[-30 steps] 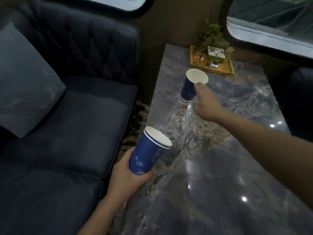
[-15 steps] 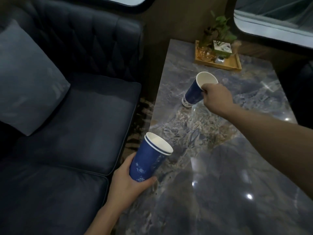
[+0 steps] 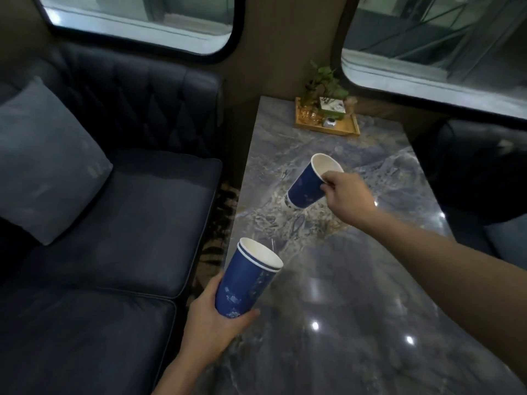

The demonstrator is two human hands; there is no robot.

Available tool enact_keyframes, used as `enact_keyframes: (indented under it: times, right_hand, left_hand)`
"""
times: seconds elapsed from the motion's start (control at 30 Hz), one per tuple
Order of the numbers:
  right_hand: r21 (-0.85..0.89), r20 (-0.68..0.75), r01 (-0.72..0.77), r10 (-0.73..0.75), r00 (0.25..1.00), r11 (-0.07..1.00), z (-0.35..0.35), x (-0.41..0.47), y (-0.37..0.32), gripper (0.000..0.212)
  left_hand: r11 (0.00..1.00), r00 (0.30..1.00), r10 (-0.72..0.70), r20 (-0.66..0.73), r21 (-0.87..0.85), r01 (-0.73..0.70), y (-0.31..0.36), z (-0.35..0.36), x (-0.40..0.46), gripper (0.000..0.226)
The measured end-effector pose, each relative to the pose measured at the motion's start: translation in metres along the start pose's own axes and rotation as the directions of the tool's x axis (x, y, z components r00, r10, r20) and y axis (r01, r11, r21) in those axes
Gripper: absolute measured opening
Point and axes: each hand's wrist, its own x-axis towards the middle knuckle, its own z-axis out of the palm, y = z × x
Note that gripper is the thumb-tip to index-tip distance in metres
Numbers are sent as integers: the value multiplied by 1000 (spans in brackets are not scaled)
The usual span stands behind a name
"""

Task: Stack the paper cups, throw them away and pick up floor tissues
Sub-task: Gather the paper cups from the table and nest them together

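My left hand [image 3: 209, 326] grips a stack of two nested blue paper cups [image 3: 245, 280], tilted, at the near left edge of the marble table [image 3: 342, 323]. Further out, my right hand [image 3: 348, 196] pinches the rim of a single blue paper cup [image 3: 308, 186] with a white inside. That cup is tilted, mouth up and to the right, its base just above the tabletop. No floor tissues are visible.
A dark blue sofa [image 3: 114, 223] with a grey cushion [image 3: 42, 166] runs along the left. A wooden tray [image 3: 328, 125] with a plant and small items sits at the table's far end. A dark seat [image 3: 484, 172] is on the right. Two windows are behind.
My right hand closed on the far cup's rim, tipped it and lifted it off the table toward me. My left hand kept the stacked cups nearly still.
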Motion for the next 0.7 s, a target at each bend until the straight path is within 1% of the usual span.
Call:
enact_keyframes:
  times: [0.17, 0.33, 0.47, 0.57, 0.7]
  right_hand:
    - [-3, -32, 30, -30, 999, 1000, -31, -39, -5, 10]
    - [32, -62, 46, -43, 997, 998, -58, -81, -13, 9]
    - [70, -120, 85, -76, 990, 994, -82, -140, -19, 9]
    - [127, -146, 109, -90, 985, 986, -87, -159, -22, 8]
    - [195, -226, 161, -115, 967, 967, -105, -195, -34, 7]
  left_hand:
    - [1000, 1000, 11, 24, -12, -11, 6, 1, -35, 76]
    - [999, 999, 26, 43, -32, -24, 7, 4, -68, 79]
    - [999, 998, 34, 51, 23, -35, 4, 6, -113, 83]
    - [999, 999, 29, 43, 37, -31, 6, 3, -117, 78]
    - [995, 998, 36, 44, 89, -40, 10, -3, -125, 70]
